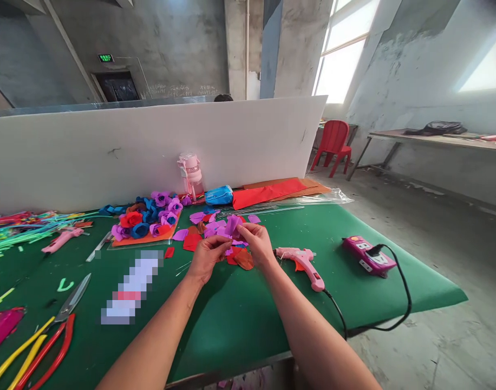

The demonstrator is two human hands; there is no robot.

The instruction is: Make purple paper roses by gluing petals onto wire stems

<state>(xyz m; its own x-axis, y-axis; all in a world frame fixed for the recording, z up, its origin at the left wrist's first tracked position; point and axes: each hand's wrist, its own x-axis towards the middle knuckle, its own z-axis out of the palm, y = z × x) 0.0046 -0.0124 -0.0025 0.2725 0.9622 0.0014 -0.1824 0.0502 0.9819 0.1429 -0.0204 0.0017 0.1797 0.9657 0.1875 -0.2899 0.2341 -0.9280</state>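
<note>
Above a pile of cut petals, my right hand [256,242] pinches a purple crepe paper petal [233,224] between thumb and fingers. My left hand [209,257] is closed in a pinch just beside it, at the petal's lower edge. What its fingertips hold is too small to make out. Loose purple, red, orange and blue petals lie beneath both hands, among them a red petal [191,241] and a brown-orange petal [244,259]. To the right of my right hand, a pink glue gun [302,260] lies on its side, its nozzle towards my wrist.
Finished paper flowers [140,229] fill a tray at left. Scissors [73,298] and red-handled pliers [55,352] lie front left. A purple power strip [367,255] with a black cord sits at right. A pink bottle [190,174] stands by the white partition [150,143].
</note>
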